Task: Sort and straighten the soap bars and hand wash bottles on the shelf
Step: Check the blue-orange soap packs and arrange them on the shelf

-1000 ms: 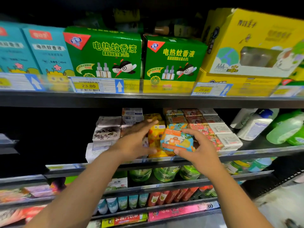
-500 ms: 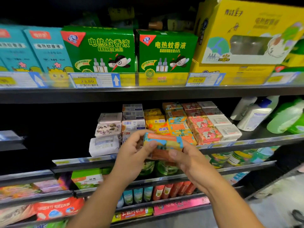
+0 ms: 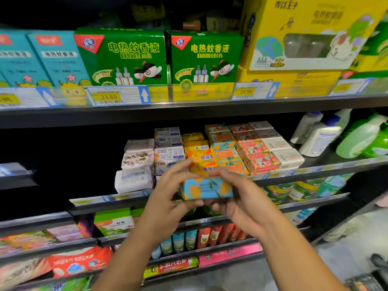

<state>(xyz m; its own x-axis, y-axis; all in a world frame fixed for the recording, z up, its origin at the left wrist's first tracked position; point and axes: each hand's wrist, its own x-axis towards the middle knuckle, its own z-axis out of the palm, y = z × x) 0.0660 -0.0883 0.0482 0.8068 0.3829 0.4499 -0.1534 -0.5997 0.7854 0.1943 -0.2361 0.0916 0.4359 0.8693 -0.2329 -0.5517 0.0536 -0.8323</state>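
Observation:
A blue soap bar with orange fruit print (image 3: 206, 188) is held in front of the middle shelf (image 3: 315, 170), clear of it. My left hand (image 3: 168, 194) grips its left end, fingers over the top. My right hand (image 3: 239, 198) grips its right end and underside. Behind them, rows of wrapped soap bars lie on the shelf: white ones (image 3: 134, 179), yellow ones (image 3: 199, 158), orange-blue ones (image 3: 225, 153), pink ones (image 3: 257, 157). White hand wash bottles (image 3: 319, 137) and green bottles (image 3: 361, 137) lean at the shelf's right end.
Green boxes (image 3: 123, 57), teal boxes (image 3: 58, 59) and a yellow box (image 3: 304, 34) fill the upper shelf. Lower shelves hold green containers (image 3: 294, 191), small cartons (image 3: 189, 240) and packets (image 3: 77, 261). The left part of the middle shelf is dark.
The soap bar came off the shelf stack and toward me. Both hands turned it, so its long blue side with orange fruit print now faces me, lower than before.

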